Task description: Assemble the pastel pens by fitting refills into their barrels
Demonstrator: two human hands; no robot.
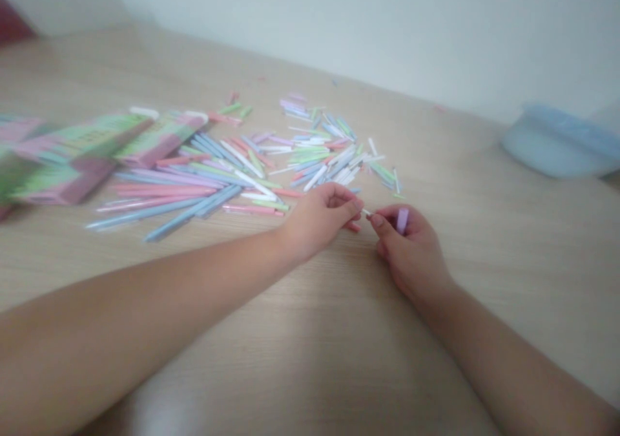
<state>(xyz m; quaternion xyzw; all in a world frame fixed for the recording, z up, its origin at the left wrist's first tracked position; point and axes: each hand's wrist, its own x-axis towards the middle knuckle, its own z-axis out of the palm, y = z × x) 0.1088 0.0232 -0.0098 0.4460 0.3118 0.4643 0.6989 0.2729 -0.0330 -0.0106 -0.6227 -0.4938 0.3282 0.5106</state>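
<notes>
Pinching a thin white stick (367, 212), the left hand (322, 219) has its thumb and fingers closed on one end, while the right hand (411, 249) has its thumb and fingertips drawn together at the other end. The right hand also carries a purple piece (402, 221), which pokes up between thumb and curled fingers. Whether the right fingertips grip the stick or only touch it, I cannot tell through the blur.

Judging by how things lie, the work looks partway along. Many short pieces (316, 177) already lie loose in a spread just beyond the hands, mostly white, blue and green with some pink and purple. Plenty of long sticks (192, 213) remain in a loose fan to the left, and the boxes (162, 135) lie beyond them at the far left; what they hold is hidden. The white stick is not yet set down, nor is the purple piece.

The white stick is held just above the desk (300, 358), near its middle, with only a short, slim, pale length showing between the fingertips; its ends are covered. The purple piece looks thicker, straight and matt. A pink piece (352, 227) shows just below the left fingertips. A blue container (562, 142) sits well apart at the right.
</notes>
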